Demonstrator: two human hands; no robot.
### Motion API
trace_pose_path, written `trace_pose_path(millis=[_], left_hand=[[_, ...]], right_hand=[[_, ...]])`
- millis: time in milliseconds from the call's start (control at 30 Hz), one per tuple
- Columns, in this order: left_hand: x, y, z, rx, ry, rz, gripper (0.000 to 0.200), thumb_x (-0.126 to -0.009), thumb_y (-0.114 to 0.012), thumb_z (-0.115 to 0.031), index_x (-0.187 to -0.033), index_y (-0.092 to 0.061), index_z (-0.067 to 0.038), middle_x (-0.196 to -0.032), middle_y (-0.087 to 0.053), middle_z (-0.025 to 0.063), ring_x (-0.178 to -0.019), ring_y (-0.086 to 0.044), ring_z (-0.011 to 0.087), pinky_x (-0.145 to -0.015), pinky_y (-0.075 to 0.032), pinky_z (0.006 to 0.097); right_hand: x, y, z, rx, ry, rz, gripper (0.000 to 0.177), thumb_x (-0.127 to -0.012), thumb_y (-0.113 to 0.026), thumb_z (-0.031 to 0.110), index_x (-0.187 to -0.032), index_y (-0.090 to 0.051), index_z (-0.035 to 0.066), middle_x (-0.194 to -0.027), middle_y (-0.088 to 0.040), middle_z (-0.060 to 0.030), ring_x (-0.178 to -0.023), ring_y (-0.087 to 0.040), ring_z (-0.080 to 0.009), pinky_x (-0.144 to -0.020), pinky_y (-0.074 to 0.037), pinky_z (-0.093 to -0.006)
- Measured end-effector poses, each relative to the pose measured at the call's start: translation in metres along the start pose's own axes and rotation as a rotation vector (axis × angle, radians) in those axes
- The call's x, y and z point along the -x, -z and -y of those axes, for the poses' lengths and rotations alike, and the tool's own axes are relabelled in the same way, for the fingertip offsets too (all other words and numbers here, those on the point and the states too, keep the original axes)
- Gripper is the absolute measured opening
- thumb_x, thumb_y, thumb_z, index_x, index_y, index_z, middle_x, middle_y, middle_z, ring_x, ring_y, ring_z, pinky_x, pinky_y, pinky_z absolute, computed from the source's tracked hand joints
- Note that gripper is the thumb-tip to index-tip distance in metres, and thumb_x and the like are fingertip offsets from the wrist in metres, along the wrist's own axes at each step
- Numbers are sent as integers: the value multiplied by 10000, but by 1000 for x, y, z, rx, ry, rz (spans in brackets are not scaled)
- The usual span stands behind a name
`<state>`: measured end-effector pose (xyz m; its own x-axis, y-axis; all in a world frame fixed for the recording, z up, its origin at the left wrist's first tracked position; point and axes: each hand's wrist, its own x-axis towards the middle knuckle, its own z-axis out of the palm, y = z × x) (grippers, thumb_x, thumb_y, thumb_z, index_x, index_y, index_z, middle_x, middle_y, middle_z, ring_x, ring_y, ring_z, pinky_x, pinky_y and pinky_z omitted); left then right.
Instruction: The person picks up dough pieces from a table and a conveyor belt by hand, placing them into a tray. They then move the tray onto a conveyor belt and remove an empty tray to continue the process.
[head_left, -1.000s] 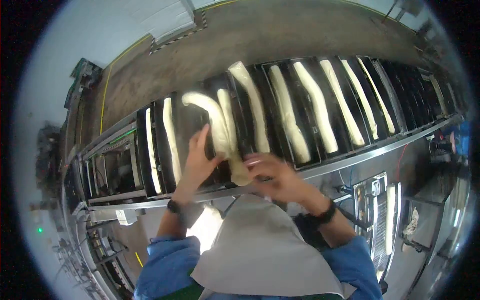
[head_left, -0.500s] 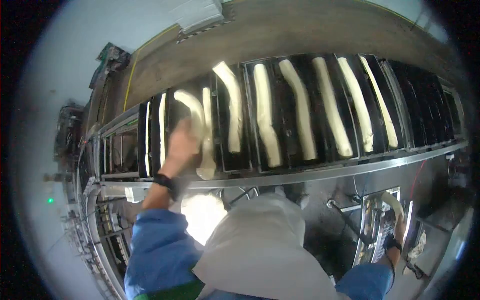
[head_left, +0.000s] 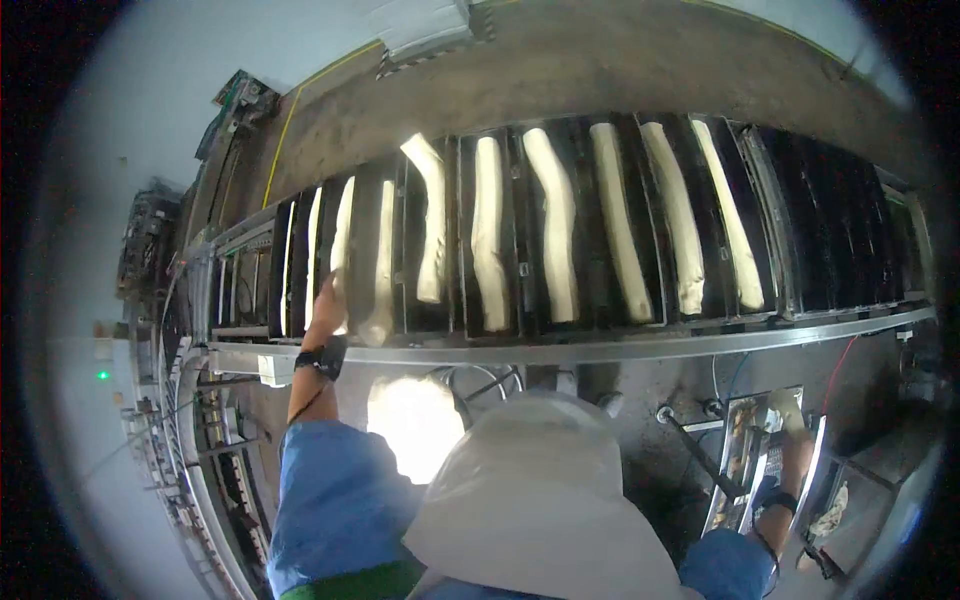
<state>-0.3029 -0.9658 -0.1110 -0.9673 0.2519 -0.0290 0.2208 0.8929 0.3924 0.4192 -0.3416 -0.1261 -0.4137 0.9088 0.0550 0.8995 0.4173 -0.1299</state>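
Long pale dough strips lie lengthwise in black tray channels (head_left: 455, 250) on a conveyor. My left hand (head_left: 327, 303) rests on the near end of a dough strip (head_left: 344, 235) at the left end of the row, next to another strip (head_left: 380, 262). My right hand (head_left: 792, 412) is far down at the right, on a pale dough piece at a metal chute (head_left: 757, 462); how it grips there is hard to make out. Black bands sit on both wrists.
Several more dough strips (head_left: 556, 222) fill the channels to the right; the far-right channels (head_left: 850, 220) are dark. A steel rail (head_left: 620, 348) edges the conveyor. Machine frames and cables stand at the left (head_left: 180, 400). My white apron (head_left: 530, 500) fills the lower middle.
The trays have shifted left. My left hand moved left and laid the curved strip straighter in its channel. My right hand left the trays and went down to the chute at the lower right.
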Motion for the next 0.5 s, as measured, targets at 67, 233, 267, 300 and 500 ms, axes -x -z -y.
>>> trace_pose_path(millis=[67,233,267,300,500], left_hand=[[-4,-9,-1,131,167,91,435,-865,-438,-59,-1299,-455,-75,-993,-637,200,-895,-629,350,-770,-496,409],[-12,-18,33,86,-106,-250,395,-864,-483,7,-1258,-475,-12,-1263,-509,216,-1158,-509,330,-990,-393,348],[3,-18,18,71,-207,-179,392,-875,-483,1,-1267,-478,-10,-1296,-483,223,-1177,-496,328,-992,-390,343],[31,10,-46,57,-308,-109,390,-885,-482,-6,-1275,-481,-8,-1329,-457,230,-1196,-483,326,-995,-386,337],[35,24,-17,638,226,424,604,-827,-518,3,-1403,-349,-66,-1294,-480,84,-1065,-519,199,-904,-428,274]], right_hand=[[-17,-8,-26,-195,11,22,258,-761,-651,231,-887,-639,6,-807,-648,-170,-762,-633,-340,-665,-498,-432],[-21,31,-69,-286,-198,335,294,-855,-555,190,-1064,-596,-12,-1006,-633,-184,-927,-604,-297,-783,-469,-387],[-16,45,-64,-632,-122,230,301,-898,-507,166,-1128,-566,-19,-1081,-610,-173,-1022,-569,-284,-881,-442,-374],[-14,66,-42,-972,-34,110,312,-942,-458,143,-1193,-535,-25,-1156,-587,-162,-1118,-534,-270,-979,-415,-362],[-110,197,134,-201,671,-243,398,-786,-617,53,-1176,-549,95,-1210,-536,-165,-1098,-516,-305,-959,-390,-367]])
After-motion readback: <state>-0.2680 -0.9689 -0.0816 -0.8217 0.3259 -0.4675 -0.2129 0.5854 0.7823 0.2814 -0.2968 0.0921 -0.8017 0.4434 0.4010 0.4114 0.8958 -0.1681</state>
